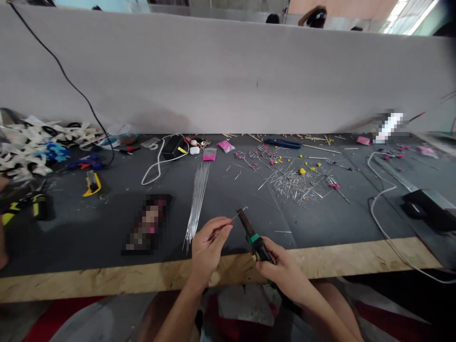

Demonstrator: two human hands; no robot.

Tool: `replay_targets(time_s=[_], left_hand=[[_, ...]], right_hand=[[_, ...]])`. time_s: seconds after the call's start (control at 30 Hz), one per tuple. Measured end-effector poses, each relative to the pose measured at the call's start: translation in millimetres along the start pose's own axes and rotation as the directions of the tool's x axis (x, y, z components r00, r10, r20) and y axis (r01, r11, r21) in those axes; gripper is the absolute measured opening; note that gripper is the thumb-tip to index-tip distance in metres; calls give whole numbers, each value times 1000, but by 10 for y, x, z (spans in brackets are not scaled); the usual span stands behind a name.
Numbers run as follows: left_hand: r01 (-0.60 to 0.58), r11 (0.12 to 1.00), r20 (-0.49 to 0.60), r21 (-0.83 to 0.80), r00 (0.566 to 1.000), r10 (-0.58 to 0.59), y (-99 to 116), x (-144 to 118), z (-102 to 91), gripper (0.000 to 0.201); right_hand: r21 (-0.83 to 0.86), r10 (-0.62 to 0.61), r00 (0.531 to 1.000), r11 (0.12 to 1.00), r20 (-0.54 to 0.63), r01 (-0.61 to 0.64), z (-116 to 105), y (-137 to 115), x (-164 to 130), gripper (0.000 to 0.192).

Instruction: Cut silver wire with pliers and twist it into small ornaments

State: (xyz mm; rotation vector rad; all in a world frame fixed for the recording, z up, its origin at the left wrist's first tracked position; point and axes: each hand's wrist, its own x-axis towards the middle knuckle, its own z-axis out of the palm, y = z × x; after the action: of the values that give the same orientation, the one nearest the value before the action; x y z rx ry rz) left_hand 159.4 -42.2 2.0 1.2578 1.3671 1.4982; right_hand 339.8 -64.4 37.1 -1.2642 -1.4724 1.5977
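My left hand (211,245) pinches a thin metal wire (234,218) whose end points at the tool in my right hand. My right hand (276,265) is wrapped round the green and black handles of a pair of pliers (248,229). The dark jaws point up and away from me, and a small bent bit of wire (245,208) shows at their tip. Beyond my left hand lies a long bundle of straight wires (198,199). A pile of short cut wires (297,185) is spread farther off to the right.
Wire pieces with pink parts (265,153) and yellow lumps (302,171) lie at the back. On the left are a yellow utility knife (92,183), a blue glue gun (85,162) and a blurred phone-like object (147,225). A white cable (374,209) crosses the right side.
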Motion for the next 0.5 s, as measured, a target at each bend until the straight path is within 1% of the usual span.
replay_targets(time_s=[0.1, 0.17, 0.2, 0.27, 0.3, 0.33, 0.37, 0.4, 0.43, 0.47, 0.5], left_hand=[[36, 994, 52, 105, 998, -42, -44, 37, -103, 20], [-5, 957, 64, 291, 998, -15, -100, 119, -253, 26], [-48, 910, 44, 412, 998, 33, -137, 173, -356, 27], [-127, 754, -5, 644, 986, 169, -227, 283, -615, 29], [-102, 651, -34, 752, 981, 193, -276, 328, -763, 29], [-29, 547, -96, 836, 975, 199, -326, 361, -918, 29], [40, 463, -134, 886, 976, 171, -375, 380, -1073, 33], [113, 409, -182, 906, 974, 134, -421, 386, -1223, 39], [173, 380, -224, 909, 970, 96, -464, 381, -1363, 44], [198, 378, -238, 904, 969, 62, -503, 370, -1487, 47], [204, 406, -243, 891, 969, 45, -538, 355, -1592, 48]], right_hand=[[-27, 33, 999, 999, -21, -34, -47, 41, 29, 7], [-18, 56, 998, 998, -38, -56, -91, 86, 53, 9], [-6, 69, 996, 998, -47, -70, -116, 110, 65, 10], [13, 94, 993, 996, -75, -93, -167, 151, 84, 12], [17, 98, 991, 995, -92, -97, -190, 167, 91, 12], [18, 96, 989, 995, -109, -95, -211, 180, 96, 12], [20, 92, 988, 996, -125, -90, -229, 191, 99, 12], [23, 87, 986, 996, -140, -85, -244, 199, 101, 12], [27, 84, 985, 996, -152, -81, -256, 207, 102, 12], [30, 83, 984, 996, -158, -79, -264, 215, 103, 12], [33, 86, 983, 996, -162, -82, -270, 223, 103, 12]])
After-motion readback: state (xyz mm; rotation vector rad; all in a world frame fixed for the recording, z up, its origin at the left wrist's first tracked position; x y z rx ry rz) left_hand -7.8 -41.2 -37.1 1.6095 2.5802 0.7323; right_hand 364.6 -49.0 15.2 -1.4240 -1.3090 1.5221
